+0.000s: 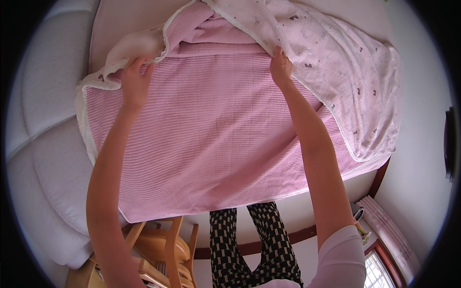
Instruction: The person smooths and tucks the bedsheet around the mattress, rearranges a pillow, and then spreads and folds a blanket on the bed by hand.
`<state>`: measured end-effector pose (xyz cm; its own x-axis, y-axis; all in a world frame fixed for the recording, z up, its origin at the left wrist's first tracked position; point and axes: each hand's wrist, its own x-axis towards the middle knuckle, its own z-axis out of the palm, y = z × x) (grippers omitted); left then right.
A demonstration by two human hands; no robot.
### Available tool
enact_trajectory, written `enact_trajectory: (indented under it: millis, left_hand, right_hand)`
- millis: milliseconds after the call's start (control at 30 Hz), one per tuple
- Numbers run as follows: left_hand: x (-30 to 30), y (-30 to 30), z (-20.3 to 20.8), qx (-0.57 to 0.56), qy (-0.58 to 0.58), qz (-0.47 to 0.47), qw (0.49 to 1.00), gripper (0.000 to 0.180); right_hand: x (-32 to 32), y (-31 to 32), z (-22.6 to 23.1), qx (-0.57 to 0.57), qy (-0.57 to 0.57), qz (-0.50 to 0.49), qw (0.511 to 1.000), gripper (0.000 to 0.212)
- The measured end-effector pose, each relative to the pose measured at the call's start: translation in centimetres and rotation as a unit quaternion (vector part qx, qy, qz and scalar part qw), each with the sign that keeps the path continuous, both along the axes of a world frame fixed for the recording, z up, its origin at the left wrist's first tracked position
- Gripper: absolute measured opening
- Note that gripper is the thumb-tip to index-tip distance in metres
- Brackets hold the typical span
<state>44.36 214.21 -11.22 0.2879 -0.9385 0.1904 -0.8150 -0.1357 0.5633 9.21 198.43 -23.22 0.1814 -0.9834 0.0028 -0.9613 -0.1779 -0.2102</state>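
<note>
A large quilt (206,115) with a ribbed pink underside and a white edge lies spread on the bed, partly folded over. Its patterned pale-pink side (355,81) shows on the right and along the far left edge. My left hand (135,84) pinches the white border at the far left, thumb and fingers around the cloth. On the far right, my right hand (281,68) is closed on the folded border. Between both hands the pink fabric bunches in folds.
A pale padded headboard (53,115) runs along the left. Near its lower end stands a wooden chair (165,247). Beyond the quilt shows a plain pink sheet (125,24). A dark object (449,144) is on the right wall, with a pink curtain (389,230) and window (377,271) lower right.
</note>
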Motion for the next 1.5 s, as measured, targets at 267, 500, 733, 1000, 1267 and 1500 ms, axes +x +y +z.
enact_trajectory:
  millis: [267, 500, 733, 1000, 1267, 1500]
  left_hand:
    - [5.9, -1.0, 0.7, -0.017, -0.136, 0.029, 0.99, 0.022]
    - [13.1, 0.2, 0.8, 0.082, -0.138, 0.081, 0.984, 0.028]
    - [3.0, 4.6, -3.7, -0.083, -0.066, 0.188, 0.977, 0.048]
    - [-19.3, 13.0, -12.8, 0.045, 0.195, 0.124, 0.972, 0.063]
    - [-18.6, 14.0, -16.8, 0.106, 0.378, 0.186, 0.901, 0.032]
    - [-16.9, 19.9, -4.9, -0.057, 0.431, 0.302, 0.848, 0.029]
  right_hand:
    - [-3.0, 9.5, 4.7, -0.035, -0.257, 0.119, 0.958, 0.006]
    - [-15.0, 24.7, 9.8, 0.157, -0.152, 0.367, 0.904, 0.009]
    - [-27.4, 31.5, 9.0, 0.307, 0.072, 0.386, 0.867, 0.008]
    - [-29.4, 32.0, 8.6, 0.269, 0.032, 0.31, 0.911, 0.027]
    - [-28.6, 32.0, 9.8, 0.242, -0.073, 0.27, 0.929, 0.028]
    - [-26.6, 36.9, 11.3, 0.239, -0.102, 0.332, 0.907, 0.027]
